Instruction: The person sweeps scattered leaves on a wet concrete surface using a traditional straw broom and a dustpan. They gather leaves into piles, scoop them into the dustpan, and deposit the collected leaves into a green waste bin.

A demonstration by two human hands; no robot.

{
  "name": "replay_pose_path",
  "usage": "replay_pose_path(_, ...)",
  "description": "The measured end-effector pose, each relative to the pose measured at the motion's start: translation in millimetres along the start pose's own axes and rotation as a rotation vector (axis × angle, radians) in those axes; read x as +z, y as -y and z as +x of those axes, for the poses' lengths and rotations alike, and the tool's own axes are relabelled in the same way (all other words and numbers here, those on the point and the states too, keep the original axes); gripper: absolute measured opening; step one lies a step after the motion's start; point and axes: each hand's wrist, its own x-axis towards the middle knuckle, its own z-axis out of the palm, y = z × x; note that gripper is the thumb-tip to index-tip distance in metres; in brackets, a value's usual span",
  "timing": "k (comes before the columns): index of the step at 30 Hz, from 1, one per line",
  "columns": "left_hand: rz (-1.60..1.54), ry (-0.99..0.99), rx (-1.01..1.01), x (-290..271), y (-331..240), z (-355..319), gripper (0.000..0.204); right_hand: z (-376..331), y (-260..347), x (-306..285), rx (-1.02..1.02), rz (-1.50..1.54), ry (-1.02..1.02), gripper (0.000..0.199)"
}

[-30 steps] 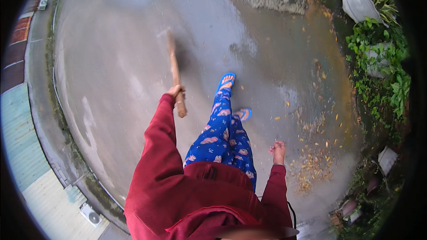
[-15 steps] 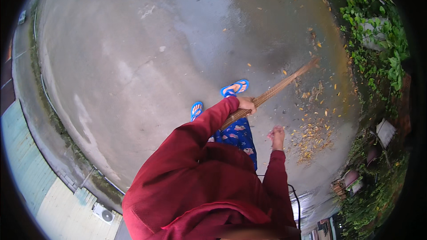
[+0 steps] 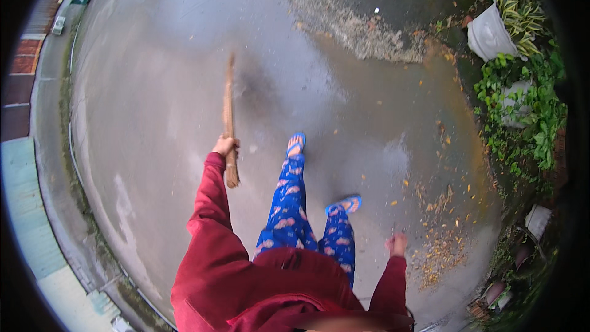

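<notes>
In my left hand [image 3: 226,145] is a stick broom [image 3: 228,107], a long bundle of thin brown twigs. The fingers wrap round it near its lower end, and it points away from me over the wet concrete, its far tip blurred. My right hand [image 3: 398,245] hangs low on the right, nearest to the scattered yellow leaves [image 3: 439,261]. No object shows in it; its fingers are small in view, loosely bent and partly apart. Both arms wear dark red sleeves.
I stand on wet concrete [image 3: 153,166] in blue flip-flops [image 3: 296,144]. Rough broken concrete [image 3: 381,40] lies ahead. Along the right edge are a white planter [image 3: 490,34] and green plants [image 3: 541,117]. A gutter and sheet roofs [image 3: 37,209] run along the left.
The broom has swung from the right across to the left, with my left hand on it. My feet have stepped, and the ground has shifted in view. My right hand stays low on the right.
</notes>
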Motion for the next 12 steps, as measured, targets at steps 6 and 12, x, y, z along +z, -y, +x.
replay_pose_path(6, 0.065, -0.03, -0.006, -11.8, -149.4, 219.2, 0.005, -94.5, -37.5, 66.0, 0.176, -0.025, -0.078, 0.006)
replay_pose_path(12, 0.682, -0.101, 0.029, 122.7, -149.7, 303.7, 0.096, -153.2, -18.0, 157.5, 0.421, -0.252, -0.088, 0.014)
